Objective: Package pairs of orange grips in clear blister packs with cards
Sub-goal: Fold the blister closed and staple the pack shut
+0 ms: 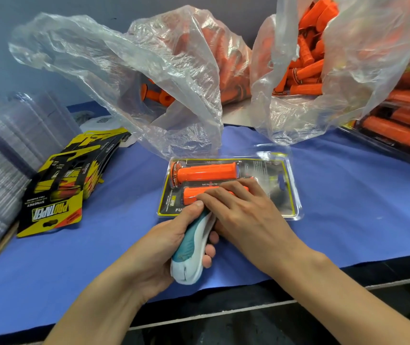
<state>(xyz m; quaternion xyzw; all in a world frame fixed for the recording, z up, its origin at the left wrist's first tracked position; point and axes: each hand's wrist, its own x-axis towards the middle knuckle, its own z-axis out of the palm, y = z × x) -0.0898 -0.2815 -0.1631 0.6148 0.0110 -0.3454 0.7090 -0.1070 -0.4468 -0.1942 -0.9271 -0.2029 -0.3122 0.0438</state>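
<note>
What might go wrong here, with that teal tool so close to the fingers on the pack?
1. The teal tool, seemingly a stapler, is held by the left hand at the blister pack edge, right beside the right hand; a staple might catch a fingertip.
2. The lower orange grip is only pressed down, so the pack might slip and get fastened crooked.

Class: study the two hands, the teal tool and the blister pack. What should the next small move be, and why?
Probably squeeze the teal tool, seemingly a stapler, to fasten the near edge of the blister pack. The left hand grips it with its nose at that edge, both orange grips already lie inside, and the right hand presses flat on the pack, steadying it.
</note>
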